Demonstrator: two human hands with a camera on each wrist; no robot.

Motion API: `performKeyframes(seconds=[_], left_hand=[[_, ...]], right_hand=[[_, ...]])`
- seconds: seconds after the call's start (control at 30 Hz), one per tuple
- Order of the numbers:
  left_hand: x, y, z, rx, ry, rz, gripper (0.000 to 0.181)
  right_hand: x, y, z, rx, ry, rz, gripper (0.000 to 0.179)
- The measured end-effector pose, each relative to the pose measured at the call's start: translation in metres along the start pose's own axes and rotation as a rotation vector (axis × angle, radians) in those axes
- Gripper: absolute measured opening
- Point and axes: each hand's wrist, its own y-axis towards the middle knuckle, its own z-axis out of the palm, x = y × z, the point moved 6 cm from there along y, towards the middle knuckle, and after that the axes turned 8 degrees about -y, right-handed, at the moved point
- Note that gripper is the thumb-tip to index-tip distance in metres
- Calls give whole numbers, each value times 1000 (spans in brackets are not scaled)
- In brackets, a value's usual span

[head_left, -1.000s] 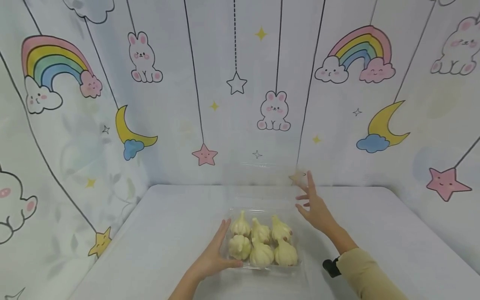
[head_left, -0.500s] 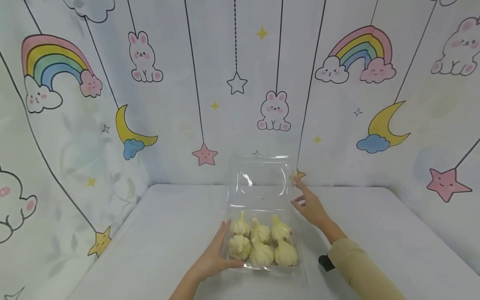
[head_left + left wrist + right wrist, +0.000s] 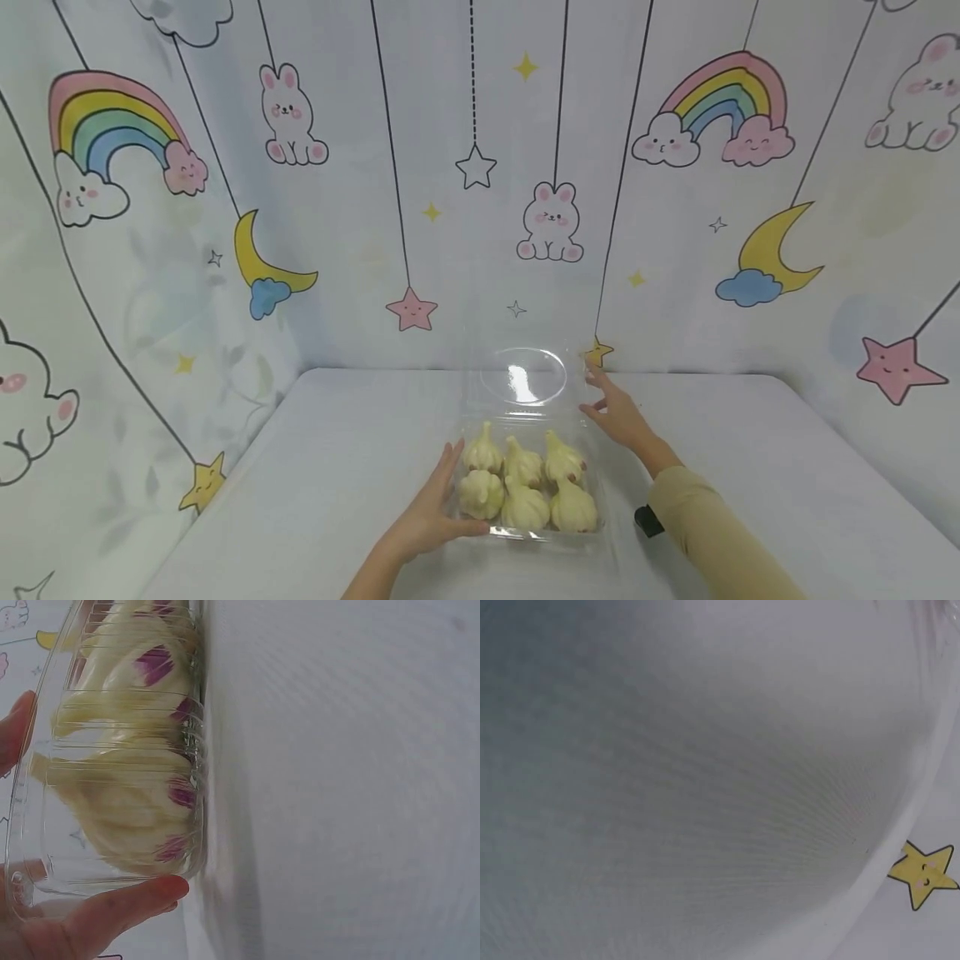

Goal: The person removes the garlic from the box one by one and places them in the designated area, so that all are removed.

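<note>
In the head view, a clear plastic clamshell box [image 3: 543,535] stands on the table with its lid [image 3: 487,375] raised at the back. Several pale garlic bulbs [image 3: 525,507] fill it in two rows; the left wrist view shows purple marks on the bulbs [image 3: 120,817] through the ridged wall. My left hand [image 3: 431,512] holds the box at its left side, thumb [image 3: 120,911] at the front corner and fingers along the side. My right hand [image 3: 618,412] is at the lid's right edge, index finger extended up along it. The right wrist view does not show this hand.
A white cloth covers the table [image 3: 360,433]. Behind it hangs a white curtain [image 3: 450,250] printed with rabbits, stars, moons and rainbows. A black object [image 3: 648,521] sits at the right sleeve [image 3: 712,525].
My right hand has moved left and slightly down, coming to the lid's right edge. The lid's tilt and its reflections have changed. The left hand and the garlic bulbs stay in place.
</note>
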Motion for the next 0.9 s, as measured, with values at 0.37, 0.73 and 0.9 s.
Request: performKeyframes(seconds=[0.37, 0.73, 0.9], left_hand=[[1, 3, 1, -3, 2, -22, 111], [-1, 4, 4, 3, -38, -23, 110], [2, 6, 4, -6, -38, -29, 110]], right_hand=[[-6, 1, 11, 126, 46, 80, 66], [-5, 1, 18, 248, 92, 114, 54], [-9, 2, 21, 273, 84, 154, 53]])
